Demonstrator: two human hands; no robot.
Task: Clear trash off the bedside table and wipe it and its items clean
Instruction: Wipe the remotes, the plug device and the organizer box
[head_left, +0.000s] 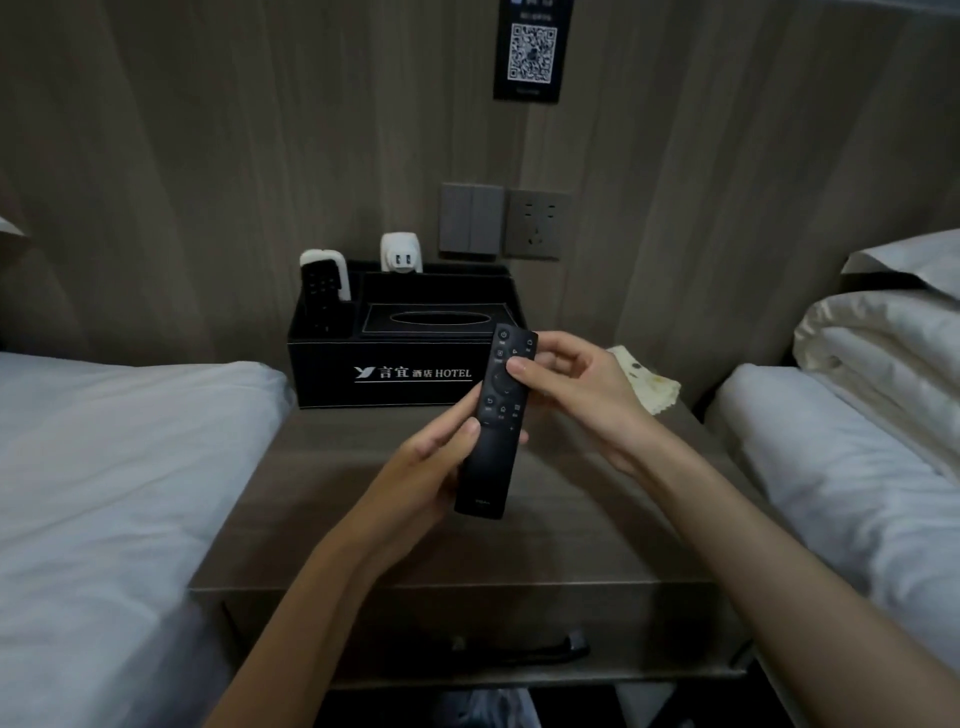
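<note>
Bedside bench (322, 499) sits between two beds, and we judge the step in hand to be cleaning one of its items. From the left bed (104, 441) we come to the black hotel organiser (332, 374) at the back of the bench. A white-cased remote (323, 283) and a white plug adapter (400, 254) stand in its rear slots.

In front of it, above the bench top, the left grip (431, 462) holds the lower half of the black remote (493, 415). The right grip (576, 384) pinches its upper half, thumb on the button face. Neither grip carries a cloth.

To do this well, we think one grip should keep the remote by its long edges while the other fetches the pale cloth (649, 384) lying just behind the right grip. We would wipe lightly along the face so no button is pressed, then turn it for the back. The right bed (831, 467) closes that side.

Much stays hidden. The right grip covers part of the cloth, which looks spotted, so we cannot tell whether it is a rag or trash. We cannot see the remote's back or the bottoms of the organiser's slots. Dim light leaves dust unreadable, and a pale shape under the bench is cut off by the frame edge
</note>
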